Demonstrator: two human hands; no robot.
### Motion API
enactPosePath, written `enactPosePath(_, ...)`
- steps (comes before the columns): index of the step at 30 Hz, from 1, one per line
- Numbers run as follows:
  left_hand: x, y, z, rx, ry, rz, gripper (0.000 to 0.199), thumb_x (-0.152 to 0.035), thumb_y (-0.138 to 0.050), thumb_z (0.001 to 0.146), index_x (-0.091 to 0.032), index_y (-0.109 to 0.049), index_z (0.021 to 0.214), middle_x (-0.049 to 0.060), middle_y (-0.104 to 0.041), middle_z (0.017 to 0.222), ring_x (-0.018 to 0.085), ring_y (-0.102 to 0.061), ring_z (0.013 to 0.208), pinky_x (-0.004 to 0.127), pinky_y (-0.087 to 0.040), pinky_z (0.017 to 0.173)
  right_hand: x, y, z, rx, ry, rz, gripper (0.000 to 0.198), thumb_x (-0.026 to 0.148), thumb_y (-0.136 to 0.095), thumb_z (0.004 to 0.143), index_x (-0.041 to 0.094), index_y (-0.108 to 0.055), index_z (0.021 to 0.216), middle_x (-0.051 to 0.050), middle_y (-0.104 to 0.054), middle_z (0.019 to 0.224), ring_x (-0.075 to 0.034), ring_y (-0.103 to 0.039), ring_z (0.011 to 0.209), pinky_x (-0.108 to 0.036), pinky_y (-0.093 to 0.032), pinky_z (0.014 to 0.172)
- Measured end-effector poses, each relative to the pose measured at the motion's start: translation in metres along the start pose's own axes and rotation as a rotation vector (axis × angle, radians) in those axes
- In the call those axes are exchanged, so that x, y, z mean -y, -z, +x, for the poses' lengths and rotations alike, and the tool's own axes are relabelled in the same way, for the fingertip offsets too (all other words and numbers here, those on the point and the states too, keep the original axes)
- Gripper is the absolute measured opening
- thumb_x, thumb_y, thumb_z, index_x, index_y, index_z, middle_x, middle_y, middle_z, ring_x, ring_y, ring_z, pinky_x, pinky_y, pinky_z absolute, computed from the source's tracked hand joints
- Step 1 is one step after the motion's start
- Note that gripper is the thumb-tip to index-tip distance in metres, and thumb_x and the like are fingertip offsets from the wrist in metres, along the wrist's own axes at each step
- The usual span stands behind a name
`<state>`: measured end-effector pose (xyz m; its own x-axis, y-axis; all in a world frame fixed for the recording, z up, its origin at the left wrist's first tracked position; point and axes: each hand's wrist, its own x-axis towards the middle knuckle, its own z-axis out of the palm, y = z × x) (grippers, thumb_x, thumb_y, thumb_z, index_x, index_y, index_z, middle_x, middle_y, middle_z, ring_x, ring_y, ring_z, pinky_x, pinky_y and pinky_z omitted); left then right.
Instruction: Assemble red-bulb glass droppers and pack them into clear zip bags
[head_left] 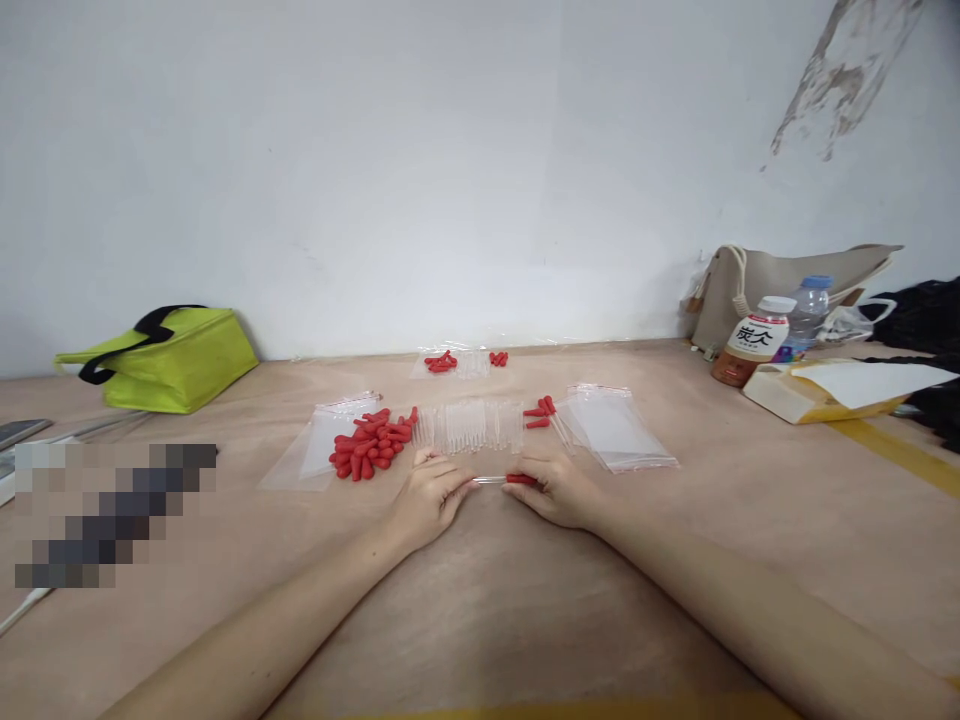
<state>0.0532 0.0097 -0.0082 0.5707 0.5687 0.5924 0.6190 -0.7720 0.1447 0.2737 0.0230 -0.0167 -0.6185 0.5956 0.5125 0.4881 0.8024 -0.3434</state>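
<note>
Between my hands lies a clear dropper tube [491, 480], level and just above or on the table. My left hand [435, 495] pinches its left end. Closed around a red rubber bulb [521, 480] at the tube's right end is my right hand [555, 490]. Whether the bulb is fully seated is hidden by the fingers. Beyond my hands stands a row of loose clear dropper tubes [469, 427]. A heap of red bulbs [367, 445] lies to their left. On the right, a few droppers with red bulbs [549, 407] rest beside clear zip bags [619, 430].
More red bulbs [441, 362] and tubes lie near the wall. A clear bag [322, 445] sits under the bulb heap. A lime-green bag [180, 360] stands at left; a drink bottle [754, 340], a water bottle [810, 310], an open box [817, 390] and a beige bag [810, 265] at right.
</note>
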Motion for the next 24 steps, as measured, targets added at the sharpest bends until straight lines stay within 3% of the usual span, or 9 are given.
enactPosePath(13,-0.003,0.001,0.002,0.044,0.047,-0.033,0.018,-0.023,-0.046,0.087,-0.018,-0.063,0.086,0.003,-0.068,0.074,0.014,-0.058,0.066,0.033,-0.035,0.075,0.001,0.001,0.001,-0.008,-0.002,0.023,0.018,0.028,-0.045,0.085,0.02,-0.06,0.081,-0.004,-0.062,0.073,-0.015,-0.057,0.07,-0.026,-0.044,0.064)
enactPosePath(17,-0.006,0.001,0.006,0.011,0.149,-0.097,0.02,-0.025,-0.044,0.088,-0.019,-0.064,0.085,0.001,-0.069,0.079,0.013,-0.058,0.066,0.032,-0.037,0.074,0.003,-0.006,0.007,-0.141,-0.15,0.346,0.014,0.031,-0.048,0.084,0.024,-0.058,0.091,-0.002,-0.065,0.086,-0.015,-0.06,0.081,-0.029,-0.047,0.074)
enactPosePath(21,-0.007,0.002,0.008,-0.01,0.174,-0.16,0.022,-0.028,-0.045,0.088,-0.021,-0.061,0.102,0.002,-0.069,0.087,0.014,-0.059,0.072,0.032,-0.04,0.076,-0.005,-0.006,0.02,-0.366,-0.372,0.668,0.032,0.044,-0.054,0.077,0.024,-0.045,0.1,-0.001,-0.063,0.077,-0.015,-0.062,0.073,-0.031,-0.05,0.068)
enactPosePath(24,-0.006,0.002,0.008,-0.033,0.239,-0.158,0.03,-0.03,-0.045,0.087,-0.02,-0.053,0.114,0.003,-0.067,0.091,0.016,-0.058,0.082,0.031,-0.042,0.075,-0.033,0.016,0.032,-0.463,-0.485,0.613,0.038,0.052,-0.046,0.078,0.021,-0.043,0.1,0.0,-0.061,0.072,-0.014,-0.06,0.064,-0.03,-0.049,0.062)
